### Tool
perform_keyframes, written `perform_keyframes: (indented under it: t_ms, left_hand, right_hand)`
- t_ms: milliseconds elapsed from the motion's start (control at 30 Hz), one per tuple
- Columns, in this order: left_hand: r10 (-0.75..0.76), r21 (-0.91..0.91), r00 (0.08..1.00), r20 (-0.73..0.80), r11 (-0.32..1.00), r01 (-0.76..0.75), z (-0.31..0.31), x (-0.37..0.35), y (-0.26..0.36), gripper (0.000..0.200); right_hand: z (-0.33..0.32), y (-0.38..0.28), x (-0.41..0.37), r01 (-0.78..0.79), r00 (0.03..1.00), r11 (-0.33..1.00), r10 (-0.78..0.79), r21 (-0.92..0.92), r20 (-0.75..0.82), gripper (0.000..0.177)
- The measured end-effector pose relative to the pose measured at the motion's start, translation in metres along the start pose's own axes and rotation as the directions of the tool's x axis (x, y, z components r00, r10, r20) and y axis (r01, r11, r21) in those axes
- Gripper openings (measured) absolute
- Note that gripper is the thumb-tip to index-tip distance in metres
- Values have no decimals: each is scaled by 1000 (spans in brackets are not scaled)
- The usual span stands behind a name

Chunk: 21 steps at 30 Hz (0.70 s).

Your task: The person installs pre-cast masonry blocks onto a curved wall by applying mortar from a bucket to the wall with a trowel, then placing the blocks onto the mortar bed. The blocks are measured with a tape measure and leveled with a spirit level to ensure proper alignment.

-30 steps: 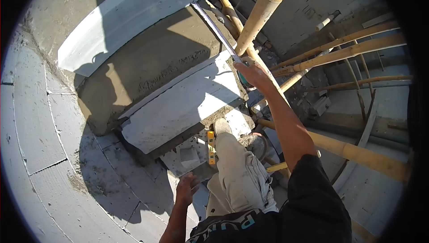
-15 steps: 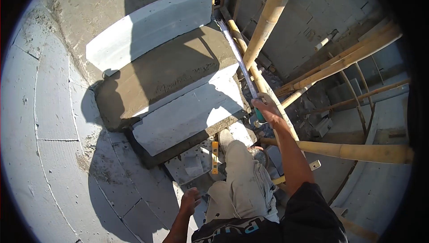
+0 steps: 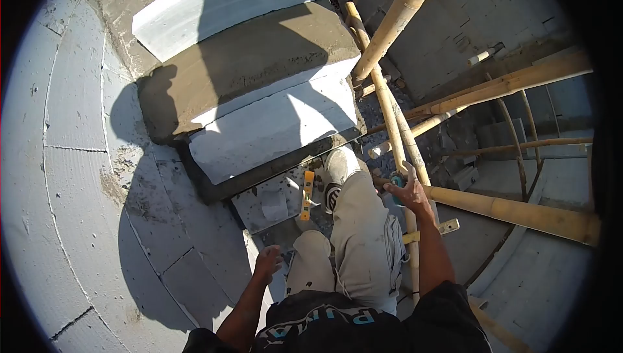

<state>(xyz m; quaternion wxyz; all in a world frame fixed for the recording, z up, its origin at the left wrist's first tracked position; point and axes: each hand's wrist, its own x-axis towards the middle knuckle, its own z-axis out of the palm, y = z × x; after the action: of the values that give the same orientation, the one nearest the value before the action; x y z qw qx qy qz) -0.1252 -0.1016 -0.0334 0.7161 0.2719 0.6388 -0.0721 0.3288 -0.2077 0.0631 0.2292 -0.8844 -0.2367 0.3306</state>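
Note:
My right hand (image 3: 410, 192) is around a small teal object (image 3: 396, 180), its index finger and thumb spread; the object is partly hidden, and may be a tape measure. Empty and loosely bent, my left hand (image 3: 267, 263) hangs left of my knees, its fingers slightly apart. Ahead lies a white block (image 3: 259, 126) with wet grey mortar (image 3: 259, 61) behind it, and a second white block (image 3: 227, 6) stands beyond the mortar. A yellow spirit level (image 3: 307, 195) rests on the lower surface near my shoe.
Bamboo poles (image 3: 397, 22) cross on the right, with a long one (image 3: 519, 211) running rightward beside my right hand. Another yellow level (image 3: 430, 231) lies near my right forearm. Pale block paving (image 3: 78, 178) covers the left. A drop with rubble shows behind the poles.
My right hand has drawn back toward me with the teal object, and the long pale strip beyond it no longer shows. My left hand has shifted slightly up; the view has tilted lower.

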Motion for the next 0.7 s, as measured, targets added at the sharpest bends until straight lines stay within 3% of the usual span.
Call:
perform_keyframes:
  t_ms: [133, 233, 367, 433, 567, 700]
  left_hand:
    - [-14, 34, 1000, -12, 999, 14, 2, 0, -5, 50]
    - [-24, 33, 1000, -15, 999, 24, 6, -1, -4, 51]
    - [-37, 22, 999, -27, 999, 38, 12, 6, -2, 48]
    - [-51, 9, 998, -43, 999, 52, 13, 8, -2, 45]
    - [-81, -19, 995, -62, 997, 80, 18, 8, 1, 43]
    - [-98, -57, 990, -101, 994, 93, 22, 5, 8, 44]
  right_hand:
    - [-2, -26, 34, 128, 988, 974, -109, -186, 112, 99]
    - [15, -51, 73, 257, 953, 950, -219, -178, 208, 94]
    - [60, -108, 119, 342, 922, 830, -204, -441, 330, 88]
    - [89, -130, 127, 441, 897, 784, -371, -437, 240, 85]
    - [127, -184, 164, 581, 798, 730, -425, -359, 427, 83]
    - [173, -206, 199, 656, 752, 654, -524, -377, 400, 80]
